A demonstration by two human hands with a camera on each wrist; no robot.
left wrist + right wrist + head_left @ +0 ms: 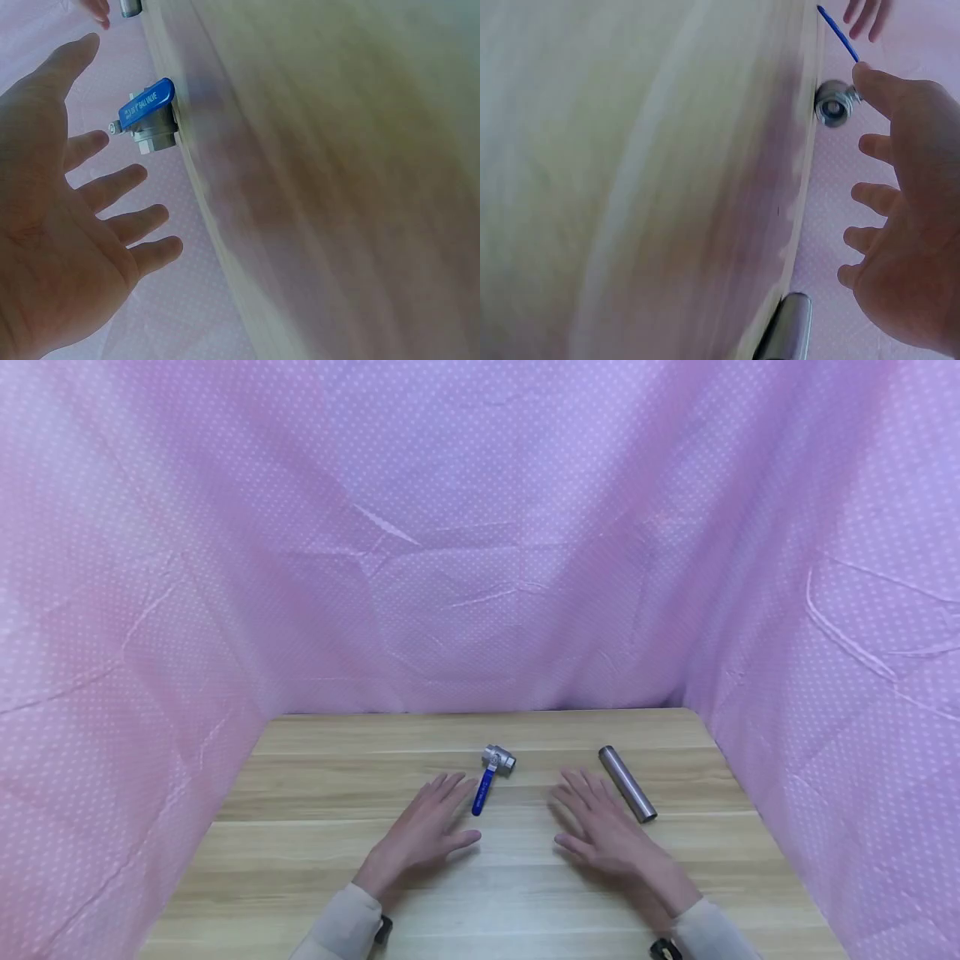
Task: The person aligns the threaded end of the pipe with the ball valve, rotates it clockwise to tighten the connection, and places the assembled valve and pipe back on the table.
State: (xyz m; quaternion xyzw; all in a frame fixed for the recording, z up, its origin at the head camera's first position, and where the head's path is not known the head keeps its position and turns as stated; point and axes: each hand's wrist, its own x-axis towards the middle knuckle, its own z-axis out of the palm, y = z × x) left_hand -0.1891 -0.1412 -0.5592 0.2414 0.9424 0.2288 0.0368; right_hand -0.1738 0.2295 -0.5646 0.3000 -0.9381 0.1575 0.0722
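Observation:
A steel ball valve (pixel 498 760) with a blue lever handle (pixel 483 791) lies on the wooden table, its handle angled toward the near side. Just left of that handle, my left hand (pixel 427 827) hovers with fingers spread and nothing in it. In the left wrist view the valve's handle (pixel 147 103) shows "BALL VALVE" lettering. To the right lies a plain steel pipe (pixel 627 783), slanting on the tabletop. My right hand (pixel 603 831) is held beside the pipe's left side, fingers extended and holding nothing. The right wrist view shows the valve's round end (pixel 833 105) and part of the pipe (pixel 786 330).
The light wood table (pixel 525 902) has its far edge against a pink dotted cloth (pixel 480 568), which also hangs along the left and right sides. Dark bands (pixel 383 930) sit at both wrists, by the pale sleeves (pixel 341 922).

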